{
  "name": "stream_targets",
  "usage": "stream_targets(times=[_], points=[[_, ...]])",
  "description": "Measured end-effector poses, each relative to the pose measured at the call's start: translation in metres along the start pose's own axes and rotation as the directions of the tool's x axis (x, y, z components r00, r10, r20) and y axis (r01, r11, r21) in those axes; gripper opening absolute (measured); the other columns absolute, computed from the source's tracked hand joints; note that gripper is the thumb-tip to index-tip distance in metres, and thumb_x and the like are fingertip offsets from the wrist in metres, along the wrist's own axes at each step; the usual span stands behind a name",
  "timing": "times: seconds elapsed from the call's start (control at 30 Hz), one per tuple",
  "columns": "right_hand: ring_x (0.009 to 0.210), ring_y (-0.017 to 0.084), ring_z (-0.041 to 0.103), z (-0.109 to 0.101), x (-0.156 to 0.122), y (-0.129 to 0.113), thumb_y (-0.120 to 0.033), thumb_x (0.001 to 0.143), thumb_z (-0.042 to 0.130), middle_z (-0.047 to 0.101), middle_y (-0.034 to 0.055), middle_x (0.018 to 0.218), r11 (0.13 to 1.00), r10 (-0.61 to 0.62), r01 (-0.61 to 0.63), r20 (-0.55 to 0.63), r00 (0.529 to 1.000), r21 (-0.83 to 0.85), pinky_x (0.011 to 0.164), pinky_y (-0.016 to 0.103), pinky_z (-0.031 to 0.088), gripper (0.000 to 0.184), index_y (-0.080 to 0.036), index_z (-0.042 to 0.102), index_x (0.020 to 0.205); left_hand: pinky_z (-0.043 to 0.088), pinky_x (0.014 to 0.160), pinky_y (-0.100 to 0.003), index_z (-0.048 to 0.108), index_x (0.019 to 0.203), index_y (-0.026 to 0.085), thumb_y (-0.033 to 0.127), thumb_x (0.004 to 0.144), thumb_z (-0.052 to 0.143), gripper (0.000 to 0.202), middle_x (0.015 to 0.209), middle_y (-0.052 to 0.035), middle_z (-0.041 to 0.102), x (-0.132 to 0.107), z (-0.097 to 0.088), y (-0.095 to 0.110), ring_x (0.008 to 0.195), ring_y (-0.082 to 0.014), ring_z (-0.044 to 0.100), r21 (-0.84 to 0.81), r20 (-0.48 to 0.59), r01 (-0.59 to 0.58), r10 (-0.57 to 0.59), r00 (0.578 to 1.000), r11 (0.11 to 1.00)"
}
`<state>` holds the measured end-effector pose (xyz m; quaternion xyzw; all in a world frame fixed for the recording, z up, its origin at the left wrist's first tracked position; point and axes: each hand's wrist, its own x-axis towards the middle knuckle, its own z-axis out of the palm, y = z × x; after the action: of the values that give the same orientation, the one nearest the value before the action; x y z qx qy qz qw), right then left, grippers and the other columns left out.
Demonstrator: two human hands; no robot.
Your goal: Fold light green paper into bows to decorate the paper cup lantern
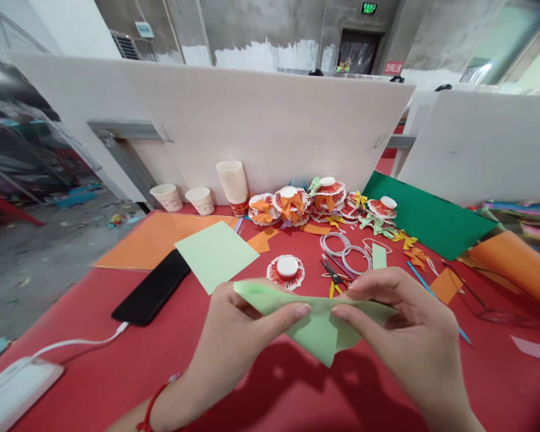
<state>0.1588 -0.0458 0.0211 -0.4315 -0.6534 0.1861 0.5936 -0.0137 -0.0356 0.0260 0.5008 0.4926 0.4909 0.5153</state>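
Note:
Both my hands hold one light green paper sheet above the red table, folded into a downward-pointing triangle. My left hand pinches its left part between thumb and fingers. My right hand pinches the right part, its thumb lying along the fold. Just beyond the paper lies a red and white paper-cup flower with a white centre. A second light green sheet lies flat to the left of it.
A black phone on a white cable lies at left, beside an orange sheet. Scissors, white rings, paper cups and several finished flowers sit near the white partition. A dark green sheet is at right.

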Motion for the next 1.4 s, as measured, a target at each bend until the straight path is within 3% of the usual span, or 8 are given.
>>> stream_targets(times=[0.17, 0.47, 0.63, 0.8, 0.93, 1.4], points=[[0.056, 0.01, 0.07, -0.001, -0.002, -0.002, -0.013, 0.068, 0.076, 0.072, -0.0073, 0.063, 0.99, 0.143, -0.143, 0.045, 0.989, -0.017, 0.047, 0.009, 0.054, 0.019, -0.026, 0.065, 0.075, 0.05, 0.046, -0.018, 0.07, 0.05, 0.018, 0.025, 0.058, 0.079, 0.014, 0.053, -0.0006, 0.069, 0.0, 0.0, -0.001, 0.051, -0.0126, 0.059, 0.075, -0.009, -0.038, 0.039, 0.999, 0.996], [0.051, 0.006, 0.066, -0.002, -0.002, -0.005, -0.012, 0.068, 0.074, 0.071, -0.01, 0.062, 0.981, 0.191, -0.19, 0.065, 0.979, -0.027, 0.045, 0.006, 0.051, 0.018, -0.029, 0.069, 0.07, 0.051, 0.046, -0.018, 0.071, 0.051, 0.019, 0.023, 0.058, 0.079, 0.012, 0.054, -0.0002, 0.07, 0.001, 0.0, 0.0, 0.05, -0.0122, 0.06, 0.061, -0.016, -0.057, 0.058, 0.998, 0.997], [0.053, 0.008, 0.067, -0.004, 0.0, -0.003, -0.013, 0.068, 0.074, 0.071, -0.0082, 0.061, 0.975, 0.22, -0.22, 0.061, 0.974, -0.003, 0.048, 0.009, 0.053, 0.016, -0.028, 0.07, 0.069, 0.051, 0.046, -0.018, 0.072, 0.052, 0.018, 0.018, 0.057, 0.079, 0.009, 0.054, -0.0003, 0.071, 0.003, 0.001, -0.002, 0.049, -0.0121, 0.061, -0.019, -0.023, -0.058, 0.058, 0.998, 0.998], [0.054, 0.011, 0.068, -0.013, 0.007, 0.002, -0.018, 0.066, 0.076, 0.071, -0.0049, 0.061, 0.956, 0.294, -0.294, 0.082, 0.952, -0.012, 0.047, 0.012, 0.055, 0.01, -0.026, 0.07, 0.068, 0.05, 0.047, -0.012, 0.074, 0.056, 0.023, 0.01, 0.059, 0.076, 0.013, 0.056, 0.0025, 0.073, 0.003, -0.004, -0.001, 0.051, -0.0094, 0.063, -0.129, -0.087, -0.163, 0.152, 0.984, 0.978], [0.055, 0.011, 0.068, -0.019, 0.009, 0.001, -0.019, 0.065, 0.076, 0.071, -0.0039, 0.061, 0.937, 0.35, -0.35, 0.06, 0.935, 0.001, 0.047, 0.014, 0.055, 0.01, -0.026, 0.069, 0.066, 0.048, 0.043, -0.009, 0.075, 0.059, 0.026, 0.005, 0.058, 0.075, 0.022, 0.056, 0.0042, 0.073, 0.001, -0.009, 0.002, 0.048, -0.008, 0.063, -0.127, -0.07, -0.21, 0.203, 0.977, 0.969], [0.055, 0.012, 0.068, -0.024, 0.014, 0.001, -0.021, 0.064, 0.076, 0.07, -0.0037, 0.06, 0.932, 0.362, -0.361, 0.1, 0.927, -0.028, 0.047, 0.013, 0.055, 0.008, -0.025, 0.07, 0.066, 0.053, 0.048, -0.017, 0.072, 0.053, 0.022, 0.01, 0.057, 0.078, 0.015, 0.056, 0.0007, 0.072, -0.002, -0.012, 0.003, 0.052, -0.0127, 0.066, -0.12, -0.063, -0.15, 0.143, 0.988, 0.981]])
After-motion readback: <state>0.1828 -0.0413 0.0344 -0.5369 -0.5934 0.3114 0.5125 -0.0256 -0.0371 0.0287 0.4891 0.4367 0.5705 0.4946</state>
